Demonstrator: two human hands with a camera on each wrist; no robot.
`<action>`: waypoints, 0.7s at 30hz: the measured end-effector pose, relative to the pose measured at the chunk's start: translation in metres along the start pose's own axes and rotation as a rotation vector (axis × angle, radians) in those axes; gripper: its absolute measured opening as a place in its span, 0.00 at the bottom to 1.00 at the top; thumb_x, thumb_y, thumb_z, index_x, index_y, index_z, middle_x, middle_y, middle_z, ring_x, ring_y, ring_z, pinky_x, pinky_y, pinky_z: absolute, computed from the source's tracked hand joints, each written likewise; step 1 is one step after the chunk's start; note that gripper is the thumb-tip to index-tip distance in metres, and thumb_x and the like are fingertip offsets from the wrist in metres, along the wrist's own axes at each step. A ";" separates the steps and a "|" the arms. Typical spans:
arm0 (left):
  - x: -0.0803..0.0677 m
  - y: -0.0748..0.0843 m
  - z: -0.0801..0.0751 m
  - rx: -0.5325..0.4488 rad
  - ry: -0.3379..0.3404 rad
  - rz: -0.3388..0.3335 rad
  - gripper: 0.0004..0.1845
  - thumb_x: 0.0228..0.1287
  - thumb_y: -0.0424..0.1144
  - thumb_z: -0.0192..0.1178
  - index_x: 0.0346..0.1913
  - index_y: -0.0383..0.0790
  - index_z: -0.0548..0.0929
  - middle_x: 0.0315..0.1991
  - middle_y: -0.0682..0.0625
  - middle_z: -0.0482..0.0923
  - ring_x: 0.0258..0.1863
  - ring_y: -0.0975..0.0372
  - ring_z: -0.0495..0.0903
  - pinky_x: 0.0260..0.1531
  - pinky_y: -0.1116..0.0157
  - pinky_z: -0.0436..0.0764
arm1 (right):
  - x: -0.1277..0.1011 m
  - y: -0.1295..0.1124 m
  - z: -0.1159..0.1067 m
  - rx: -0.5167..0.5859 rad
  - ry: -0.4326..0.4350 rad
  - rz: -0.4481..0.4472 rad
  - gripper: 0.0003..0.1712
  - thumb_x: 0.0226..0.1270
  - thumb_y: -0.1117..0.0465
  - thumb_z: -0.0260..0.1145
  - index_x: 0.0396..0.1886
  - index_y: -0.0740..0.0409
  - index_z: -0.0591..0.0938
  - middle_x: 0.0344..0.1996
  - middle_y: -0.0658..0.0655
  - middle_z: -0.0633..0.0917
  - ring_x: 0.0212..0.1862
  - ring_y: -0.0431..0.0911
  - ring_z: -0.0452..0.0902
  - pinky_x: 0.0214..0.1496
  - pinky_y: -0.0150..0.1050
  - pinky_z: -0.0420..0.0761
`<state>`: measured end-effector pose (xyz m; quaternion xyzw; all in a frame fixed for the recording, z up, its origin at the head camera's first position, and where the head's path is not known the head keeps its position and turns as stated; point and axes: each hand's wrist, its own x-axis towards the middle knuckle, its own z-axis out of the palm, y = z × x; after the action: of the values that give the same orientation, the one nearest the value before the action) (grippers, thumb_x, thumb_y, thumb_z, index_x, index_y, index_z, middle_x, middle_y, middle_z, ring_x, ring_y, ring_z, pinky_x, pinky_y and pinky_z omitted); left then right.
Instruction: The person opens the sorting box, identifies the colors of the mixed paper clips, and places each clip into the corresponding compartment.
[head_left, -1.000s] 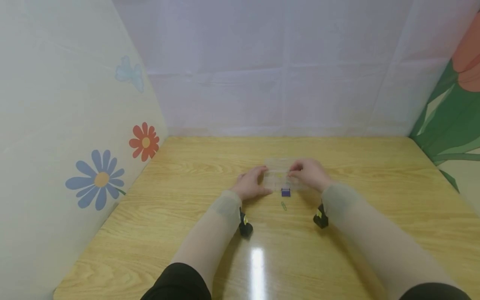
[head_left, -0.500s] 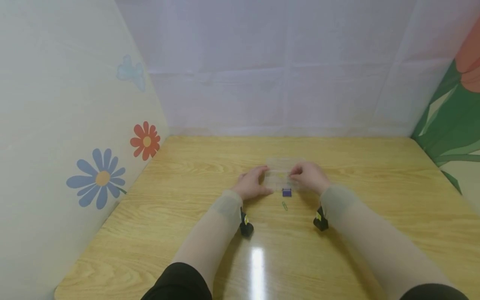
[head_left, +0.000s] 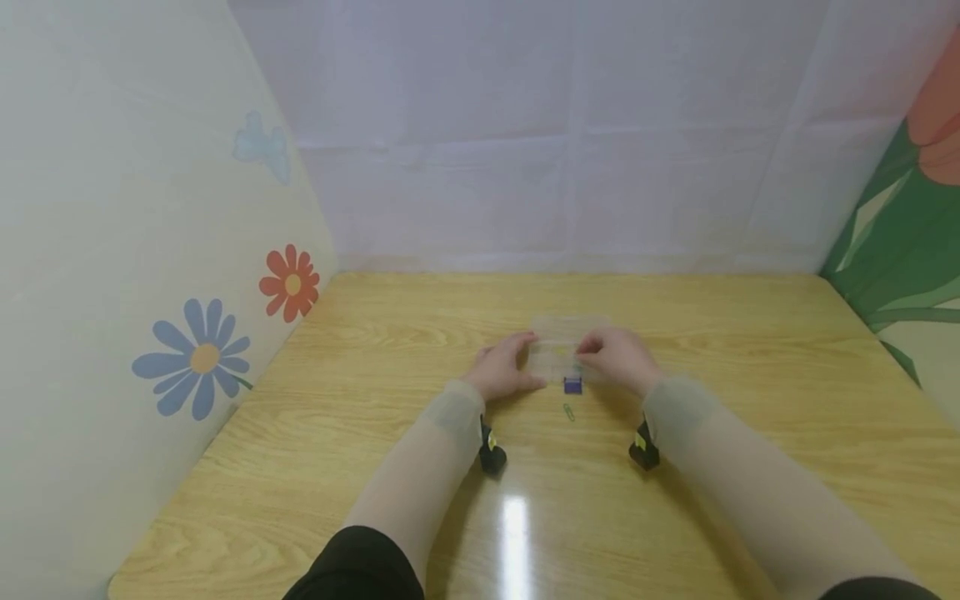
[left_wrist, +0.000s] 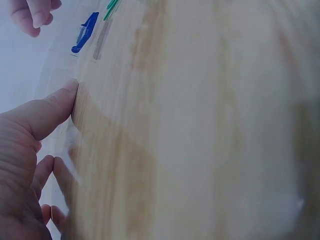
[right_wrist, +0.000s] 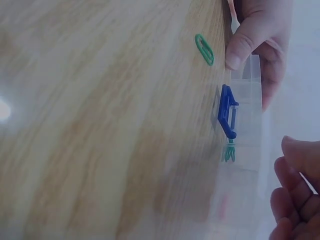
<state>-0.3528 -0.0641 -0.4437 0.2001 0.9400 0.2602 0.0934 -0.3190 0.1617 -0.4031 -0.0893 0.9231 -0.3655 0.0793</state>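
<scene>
On table (head_left: 375,333), both hands grip clear box (head_left: 558,333)

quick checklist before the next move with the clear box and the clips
1. Box steadied: ok, left hand has thumb and fingers against its left end.
2. Right hand on the box: cannot tell, fingers are at its right end but the grip is hidden.
3. Blue clip reachable: ok, it lies on the table at the box's near edge, untouched.
4. Green paperclip reachable: ok, it lies apart, nearer the person, between the wrists.
5. Lid open: cannot tell, the plastic is too clear.
6. Compartment contents: cannot tell, only faint coloured bits show.
</scene>
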 end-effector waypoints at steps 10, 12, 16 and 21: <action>0.003 -0.004 0.003 0.008 0.004 -0.001 0.46 0.52 0.58 0.69 0.73 0.52 0.61 0.74 0.56 0.56 0.72 0.60 0.56 0.70 0.50 0.46 | -0.006 -0.001 0.005 -0.007 -0.013 -0.068 0.11 0.64 0.61 0.66 0.44 0.59 0.83 0.41 0.56 0.84 0.45 0.51 0.78 0.52 0.49 0.77; 0.003 -0.003 0.003 0.007 0.004 0.000 0.46 0.52 0.58 0.69 0.73 0.52 0.61 0.74 0.56 0.56 0.72 0.60 0.56 0.70 0.50 0.46 | -0.008 -0.002 0.006 -0.011 -0.017 -0.076 0.10 0.64 0.62 0.66 0.44 0.59 0.84 0.40 0.55 0.84 0.45 0.50 0.78 0.51 0.48 0.77; 0.003 -0.003 0.002 0.004 0.001 0.005 0.46 0.53 0.58 0.69 0.73 0.52 0.61 0.74 0.55 0.56 0.72 0.60 0.55 0.70 0.49 0.46 | -0.011 -0.001 0.008 -0.013 -0.021 -0.089 0.09 0.63 0.62 0.66 0.42 0.58 0.84 0.39 0.54 0.83 0.43 0.49 0.77 0.49 0.47 0.77; 0.004 -0.004 0.003 0.003 0.000 0.009 0.46 0.52 0.59 0.69 0.73 0.52 0.61 0.74 0.55 0.56 0.72 0.59 0.55 0.70 0.49 0.46 | -0.015 0.001 0.010 0.001 -0.037 -0.135 0.05 0.60 0.64 0.68 0.36 0.56 0.85 0.34 0.52 0.83 0.39 0.47 0.76 0.45 0.45 0.76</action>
<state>-0.3567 -0.0649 -0.4484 0.2048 0.9394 0.2591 0.0921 -0.3021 0.1589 -0.4094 -0.1582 0.9131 -0.3690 0.0714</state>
